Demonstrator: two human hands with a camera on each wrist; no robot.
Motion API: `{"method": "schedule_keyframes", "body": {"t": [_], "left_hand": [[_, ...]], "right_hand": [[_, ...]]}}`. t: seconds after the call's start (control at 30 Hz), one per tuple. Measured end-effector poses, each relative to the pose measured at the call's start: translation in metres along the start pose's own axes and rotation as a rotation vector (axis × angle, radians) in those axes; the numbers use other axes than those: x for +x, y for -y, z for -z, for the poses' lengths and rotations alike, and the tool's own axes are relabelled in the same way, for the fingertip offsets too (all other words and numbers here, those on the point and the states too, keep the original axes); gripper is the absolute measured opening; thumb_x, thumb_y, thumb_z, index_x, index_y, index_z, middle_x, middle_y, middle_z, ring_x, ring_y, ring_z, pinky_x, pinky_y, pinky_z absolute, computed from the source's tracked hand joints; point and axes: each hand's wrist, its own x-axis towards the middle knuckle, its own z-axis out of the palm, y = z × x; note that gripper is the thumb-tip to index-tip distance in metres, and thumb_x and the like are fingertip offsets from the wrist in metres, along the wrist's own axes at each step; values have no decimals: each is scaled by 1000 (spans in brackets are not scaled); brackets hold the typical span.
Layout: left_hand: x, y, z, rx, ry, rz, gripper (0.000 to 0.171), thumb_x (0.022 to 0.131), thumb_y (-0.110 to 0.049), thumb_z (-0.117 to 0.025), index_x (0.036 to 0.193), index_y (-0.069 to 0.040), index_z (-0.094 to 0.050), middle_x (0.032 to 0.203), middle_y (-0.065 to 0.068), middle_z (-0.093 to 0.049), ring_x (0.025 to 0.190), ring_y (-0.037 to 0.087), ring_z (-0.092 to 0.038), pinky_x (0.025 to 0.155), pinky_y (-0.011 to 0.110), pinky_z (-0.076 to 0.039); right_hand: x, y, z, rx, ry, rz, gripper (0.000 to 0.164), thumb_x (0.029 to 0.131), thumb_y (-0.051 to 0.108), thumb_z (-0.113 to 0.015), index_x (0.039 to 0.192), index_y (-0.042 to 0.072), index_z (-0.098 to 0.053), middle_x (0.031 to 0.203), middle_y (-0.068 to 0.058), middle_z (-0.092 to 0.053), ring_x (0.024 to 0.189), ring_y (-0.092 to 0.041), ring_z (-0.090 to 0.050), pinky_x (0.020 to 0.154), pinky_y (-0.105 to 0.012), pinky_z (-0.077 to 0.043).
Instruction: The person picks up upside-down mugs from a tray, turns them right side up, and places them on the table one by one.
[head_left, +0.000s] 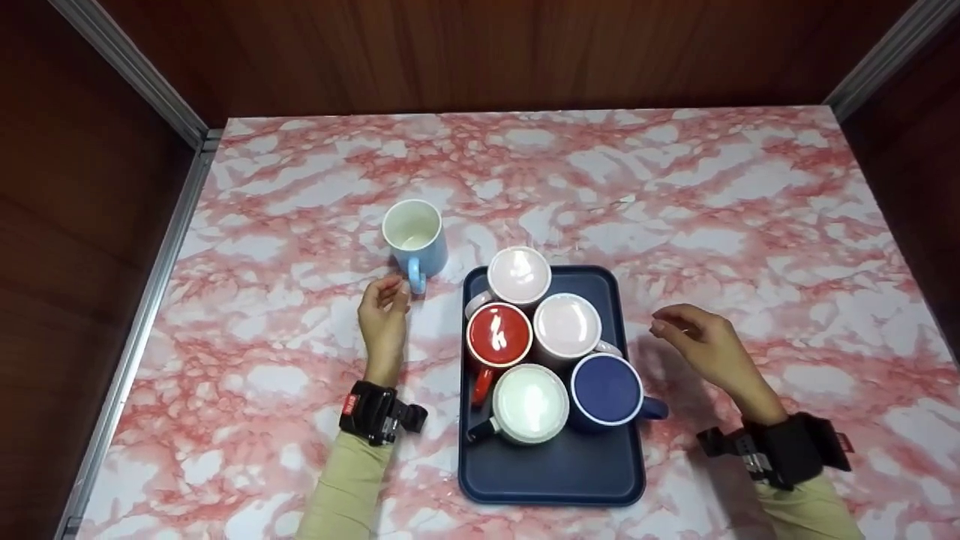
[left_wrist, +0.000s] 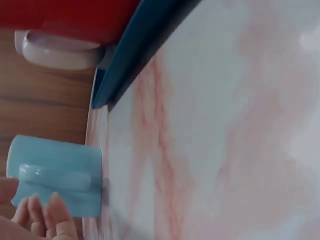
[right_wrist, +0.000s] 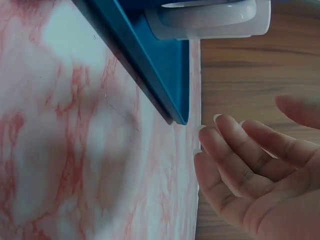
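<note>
A light blue mug (head_left: 421, 247) stands upright on the table, left of the tray, its handle facing the person. Just beside that handle is my left hand (head_left: 385, 315), fingers loosely bent; in the left wrist view its thumb and fingertips are apart and not closed round the handle. Whether they touch it, I cannot tell. My right hand (head_left: 709, 345) hovers right of the tray, with relaxed fingers and nothing in it. On the dark blue tray (head_left: 551, 480) are a red mug (head_left: 499, 334), a navy mug (head_left: 607, 391), a whitish mug (head_left: 531, 405) with a black handle, and two pale pink mugs (head_left: 568, 326).
The mugs on the tray sit close together toward its far and middle part; the navy handle sticks out past the right rim. Brown wood-grain panels (head_left: 480, 60) stand behind and beside the red-and-white marbled table (head_left: 712, 187).
</note>
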Motion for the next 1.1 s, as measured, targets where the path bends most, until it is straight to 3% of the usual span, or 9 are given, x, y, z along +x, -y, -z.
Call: {"method": "schedule_keyframes", "body": {"t": [0.13,0.3,0.53,0.87,1.1], "left_hand": [[-8,-3,-5,26,37,-41,11,87,1,-58,94,10,-57,83,14,-59,73,13,-54,62,20,-45],[-16,-9,-17,95,200,-82,16,89,-3,-56,96,12,-58,80,15,-63,72,11,-59,65,22,-47],[-20,-13,-29,204,416,-104,20,89,-7,-57,99,10,-61,93,15,-62,87,24,-59,80,30,-45],[-17,-12,-37,322,635,-81,22,90,-17,-59,93,3,-65,87,11,-63,88,23,-56,83,33,-41],[-14,-13,-38,345,694,-42,22,92,-18,-56,86,1,-64,78,2,-59,80,16,-51,78,29,-40]], "right_hand": [[1,0,-3,1,2,15,18,89,7,-59,99,-7,-63,87,-13,-66,79,0,-59,71,-9,-44],[1,-2,-5,-15,15,21,16,88,6,-59,98,-6,-63,88,-12,-66,78,-1,-59,69,-11,-44],[-2,7,-10,-57,-40,62,14,86,5,-63,97,-2,-65,88,-9,-67,79,-3,-59,70,-9,-42],[-10,32,-15,-71,-130,246,16,79,-5,-65,94,-1,-67,81,-8,-66,77,-4,-58,70,-12,-40],[-12,40,-21,-72,-124,421,21,75,-11,-65,94,-1,-66,82,-7,-65,77,-10,-58,74,-12,-40]]}}
